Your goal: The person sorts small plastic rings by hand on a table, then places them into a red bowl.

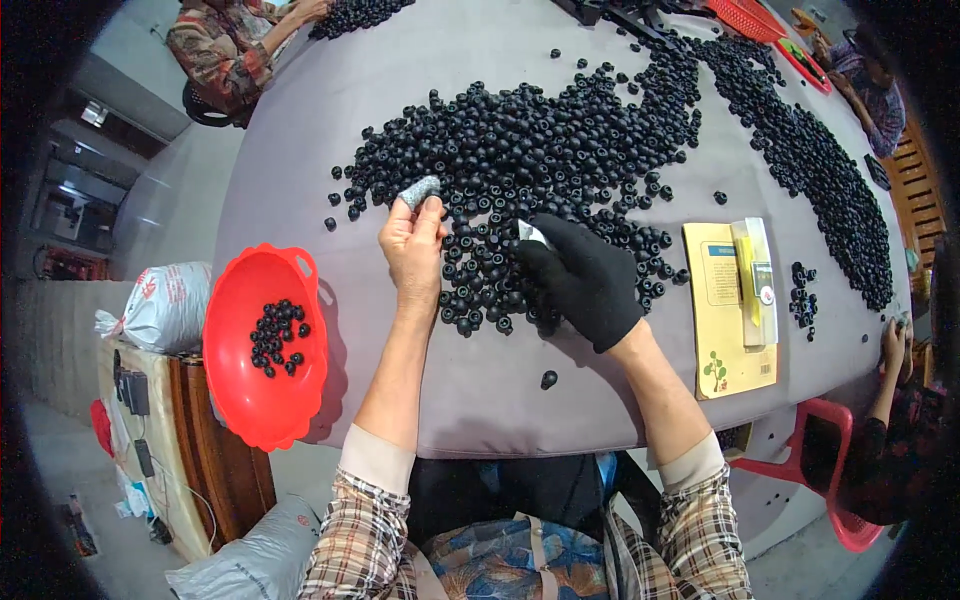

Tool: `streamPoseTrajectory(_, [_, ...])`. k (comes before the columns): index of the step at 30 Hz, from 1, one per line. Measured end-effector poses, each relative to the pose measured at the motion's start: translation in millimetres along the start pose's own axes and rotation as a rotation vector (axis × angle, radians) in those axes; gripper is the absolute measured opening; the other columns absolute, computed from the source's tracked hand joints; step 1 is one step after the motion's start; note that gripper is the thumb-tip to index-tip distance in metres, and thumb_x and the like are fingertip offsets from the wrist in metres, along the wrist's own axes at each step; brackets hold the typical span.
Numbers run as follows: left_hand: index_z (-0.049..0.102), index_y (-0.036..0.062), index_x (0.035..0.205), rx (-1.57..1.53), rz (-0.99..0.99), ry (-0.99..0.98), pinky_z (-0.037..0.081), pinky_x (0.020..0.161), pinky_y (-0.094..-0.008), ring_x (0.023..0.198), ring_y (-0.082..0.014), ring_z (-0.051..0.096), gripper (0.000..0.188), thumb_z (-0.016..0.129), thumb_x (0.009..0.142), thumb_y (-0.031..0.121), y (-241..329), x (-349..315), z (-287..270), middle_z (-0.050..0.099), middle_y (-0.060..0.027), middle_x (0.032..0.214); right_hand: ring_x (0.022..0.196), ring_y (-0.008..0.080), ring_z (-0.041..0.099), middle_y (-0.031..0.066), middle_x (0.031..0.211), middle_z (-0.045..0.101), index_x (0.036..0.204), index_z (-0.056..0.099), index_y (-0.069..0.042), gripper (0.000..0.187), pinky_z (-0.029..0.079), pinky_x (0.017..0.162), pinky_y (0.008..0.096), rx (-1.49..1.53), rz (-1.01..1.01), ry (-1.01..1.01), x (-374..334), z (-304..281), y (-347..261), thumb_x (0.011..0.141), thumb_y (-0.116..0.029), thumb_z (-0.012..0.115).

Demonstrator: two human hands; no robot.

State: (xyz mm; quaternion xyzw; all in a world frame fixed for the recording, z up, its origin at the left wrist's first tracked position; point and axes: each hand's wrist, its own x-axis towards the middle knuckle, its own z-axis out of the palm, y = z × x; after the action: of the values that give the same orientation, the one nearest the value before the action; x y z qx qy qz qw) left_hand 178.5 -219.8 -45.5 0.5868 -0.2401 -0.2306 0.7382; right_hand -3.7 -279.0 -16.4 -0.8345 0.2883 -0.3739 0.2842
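L fisheye cam on head faces down at tbl (500, 400), fairly close.

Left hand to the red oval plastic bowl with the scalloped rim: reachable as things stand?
Likely yes: the left hand is to the right of the bowl, with smooth grey table covering between them and nothing visibly blocking the way.
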Motion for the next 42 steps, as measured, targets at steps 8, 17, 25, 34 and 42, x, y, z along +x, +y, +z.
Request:
streamPoseTrajectory(8, [0.060,0.0052,0.101,0.016,-0.013,-0.126,0.036,0.048,-0.0149,0.057,-0.0012,0.047,0.017,0.056,0.084,0.009,-10,5,1,0.056,0.0040,0.071,0.068,0.0201,0.065,0.0095,0.083,0.065,0.099,0.063,-0.009,0.032,0.051,0.059,0.0282,-0.081,-0.028,0.004,0,-1,-1,0.072,-0.022,0.071])
streamPoseTrajectory(17, [0.062,0.0070,0.102,0.025,-0.033,-0.179,0.035,0.047,-0.0140,0.057,-0.0004,0.047,0.019,0.058,0.083,0.010,-8,6,4,0.058,0.0047,0.073,0.074,0.0228,0.065,0.0106,0.090,0.065,0.101,0.062,-0.010,0.035,0.051,0.063,0.0299,-0.179,0.003,-0.083,2,0,-1,0.070,-0.022,0.072])
streamPoseTrajectory(25, [0.062,0.0068,0.098,-0.106,-0.105,-0.145,0.036,0.045,-0.0133,0.055,0.0001,0.046,0.015,0.056,0.084,0.010,-10,9,2,0.058,0.0033,0.073,0.078,0.0233,0.064,0.0108,0.093,0.064,0.102,0.061,-0.011,0.036,0.051,0.067,0.0309,-0.211,-0.015,-0.082,1,-1,0,0.067,-0.014,0.071])
streamPoseTrajectory(34, [0.061,0.0068,0.100,-0.110,-0.136,-0.142,0.036,0.046,-0.0137,0.055,-0.0004,0.045,0.017,0.056,0.084,0.009,-3,8,1,0.056,0.0045,0.073,0.070,0.0241,0.064,0.0114,0.081,0.064,0.093,0.062,-0.008,0.026,0.050,0.062,0.0299,-0.216,-0.011,-0.101,2,-3,1,0.068,-0.009,0.069])
streamPoseTrajectory(42, [0.061,0.0019,0.101,0.016,0.100,-0.043,0.040,0.053,-0.0170,0.059,-0.0023,0.045,0.018,0.057,0.083,0.004,20,-7,6,0.055,0.0038,0.071,0.071,0.0235,0.064,0.0127,0.078,0.063,0.092,0.062,-0.006,0.025,0.049,0.062,0.0310,-0.165,0.010,-0.072,-2,-5,0,0.068,-0.008,0.068])
